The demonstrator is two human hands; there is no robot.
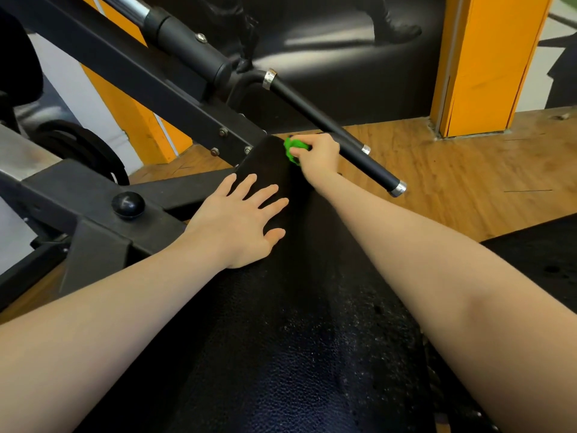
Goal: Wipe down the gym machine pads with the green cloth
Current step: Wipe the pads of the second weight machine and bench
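A long black textured pad (299,323) runs from the bottom of the view up to its narrow far end. My right hand (318,154) grips a bunched green cloth (293,150) and holds it against the pad's far end, on the right side. My left hand (240,217) lies flat on the pad's left part with fingers spread and straight. Only a small part of the cloth shows past my fingers.
A black handle bar with chrome ends (334,132) slants just beyond my right hand. The machine's black steel frame (150,89) and a round black knob (128,205) lie to the left. An orange pillar (480,67) stands on the wooden floor (468,189). Another black pad (543,260) is at right.
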